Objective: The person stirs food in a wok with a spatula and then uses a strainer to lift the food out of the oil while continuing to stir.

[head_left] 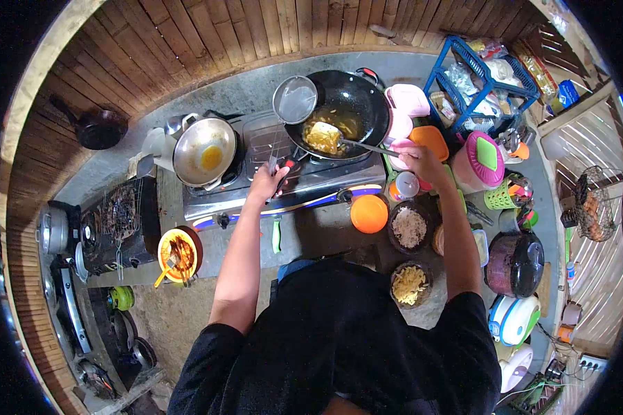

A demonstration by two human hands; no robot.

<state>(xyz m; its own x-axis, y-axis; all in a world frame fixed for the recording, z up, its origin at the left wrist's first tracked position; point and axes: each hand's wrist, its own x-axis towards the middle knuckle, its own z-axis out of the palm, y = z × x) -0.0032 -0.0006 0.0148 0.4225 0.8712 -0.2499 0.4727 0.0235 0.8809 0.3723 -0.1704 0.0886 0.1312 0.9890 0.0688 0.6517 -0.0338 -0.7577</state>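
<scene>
My left hand (265, 184) is closed around the thin handle of a round mesh strainer (295, 99). The strainer overlaps the left rim of a black wok (367, 104), and the wok's red-and-black handle (289, 166) lies right at my left fingers. Gripped in my right hand (421, 163) is the long handle of a metal spatula (367, 146). Its head, covered with yellow food pieces (322, 138), sits low in the wok among oil and more pieces. The wok stands on the right side of a gas stove (263, 190).
Left of the wok, a pale pan (188, 160) holds a little yellow liquid. An orange bowl (160, 257) of red sauce is at the counter's left. On the right are an orange lid (369, 214), bowls of shredded food (408, 228) and yellow strips (410, 285), and a blue rack (457, 104).
</scene>
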